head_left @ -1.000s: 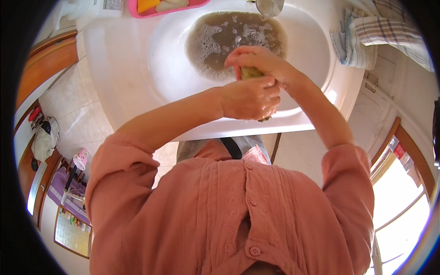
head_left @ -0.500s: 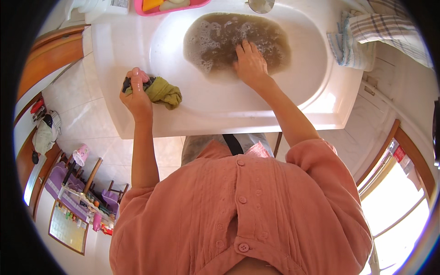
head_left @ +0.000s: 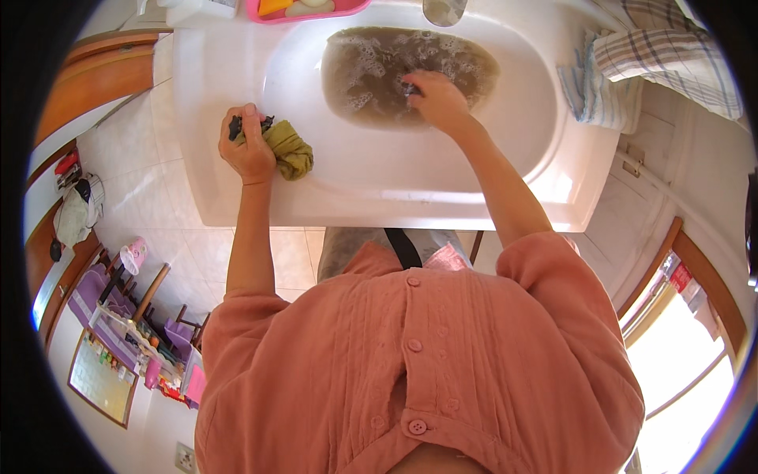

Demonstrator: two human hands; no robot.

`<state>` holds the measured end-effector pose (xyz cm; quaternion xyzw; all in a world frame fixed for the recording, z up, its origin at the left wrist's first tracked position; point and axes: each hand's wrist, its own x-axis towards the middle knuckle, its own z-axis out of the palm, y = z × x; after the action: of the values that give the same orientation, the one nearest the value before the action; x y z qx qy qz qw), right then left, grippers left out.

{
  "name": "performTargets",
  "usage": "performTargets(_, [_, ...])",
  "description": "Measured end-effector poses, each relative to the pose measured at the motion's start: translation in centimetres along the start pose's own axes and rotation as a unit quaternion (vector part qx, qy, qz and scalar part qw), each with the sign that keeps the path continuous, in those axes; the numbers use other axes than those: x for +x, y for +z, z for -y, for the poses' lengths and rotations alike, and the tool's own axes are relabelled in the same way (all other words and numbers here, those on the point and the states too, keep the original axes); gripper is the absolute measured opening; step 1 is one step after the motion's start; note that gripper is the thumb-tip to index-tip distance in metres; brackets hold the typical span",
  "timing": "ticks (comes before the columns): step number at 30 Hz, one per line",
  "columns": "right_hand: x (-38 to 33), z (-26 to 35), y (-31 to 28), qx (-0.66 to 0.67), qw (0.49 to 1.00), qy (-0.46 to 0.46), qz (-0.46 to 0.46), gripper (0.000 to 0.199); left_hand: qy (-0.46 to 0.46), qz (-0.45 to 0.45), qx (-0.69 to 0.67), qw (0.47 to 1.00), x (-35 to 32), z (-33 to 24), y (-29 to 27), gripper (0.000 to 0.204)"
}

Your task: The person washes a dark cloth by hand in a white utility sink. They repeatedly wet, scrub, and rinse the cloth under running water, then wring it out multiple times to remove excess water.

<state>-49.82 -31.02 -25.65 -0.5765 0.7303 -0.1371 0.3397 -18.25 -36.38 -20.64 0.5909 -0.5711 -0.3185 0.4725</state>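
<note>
The person's left hand [head_left: 251,150] was clenched around an olive-green cloth [head_left: 291,152] and a dark cloth [head_left: 235,128], above the left ledge of the white washbasin [head_left: 505,138]; the green one bulged out toward the bowl. The right hand [head_left: 440,99] was at the murky, frothy water [head_left: 371,83], its fingers curled on a small dark item [head_left: 412,90], perhaps fabric, mostly hidden. A pink tray [head_left: 316,15] stood at the basin's far edge, and a plaid towel [head_left: 671,59] lay off to the right.
</note>
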Motion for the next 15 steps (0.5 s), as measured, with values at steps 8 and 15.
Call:
performTargets(8, [4.3,3.9,3.9,-0.198,0.970,-0.136,-0.036,0.051,0.031,-0.002,0.018,0.999,0.2,0.1,0.5,0.022])
performTargets(15, [-3.9,-0.2,0.1,-0.231,0.958,-0.111,0.129,0.040,0.034,-0.018,0.033,0.999,-0.2,-0.1,0.3,0.020])
